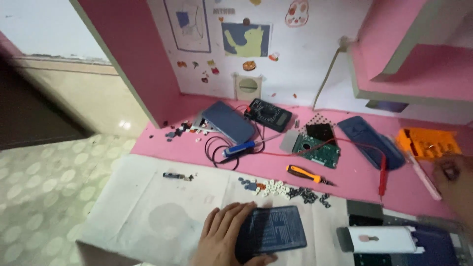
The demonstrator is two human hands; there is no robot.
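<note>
The left hand (pixel 221 236) lies at the near edge of the pink desk (pixel 354 177), its fingers spread and curled around the left side of a dark blue calculator back shell (pixel 276 230), thumb under the near edge, holding it flat on a white paper sheet (pixel 148 212). The right hand (pixel 456 184) is at the far right edge of the view, blurred; whether its fingers are closed on anything cannot be told, though it sits just beside a pale pink pen-like stick (pixel 426 180) and near an orange bit case (pixel 427 143).

Just beyond the shell, a row of small white and dark rubber keys (pixel 286 189) lies scattered on the paper. Farther back sits an orange-handled screwdriver (pixel 308 174), then a green circuit board (pixel 318 150) with a black keypad mat (pixel 321 131) behind it. A black multimeter (pixel 268 114) stands far centre, its red probe lead (pixel 382 182) running to the right. Left of it rests a grey-blue calculator cover (pixel 227 122), with a blue-handled tool (pixel 239 149) and a coiled black wire nearby. A second dark blue shell (pixel 372 140) lies to the right. A white box-shaped device (pixel 382 240) sits near right, beside the held shell.
</note>
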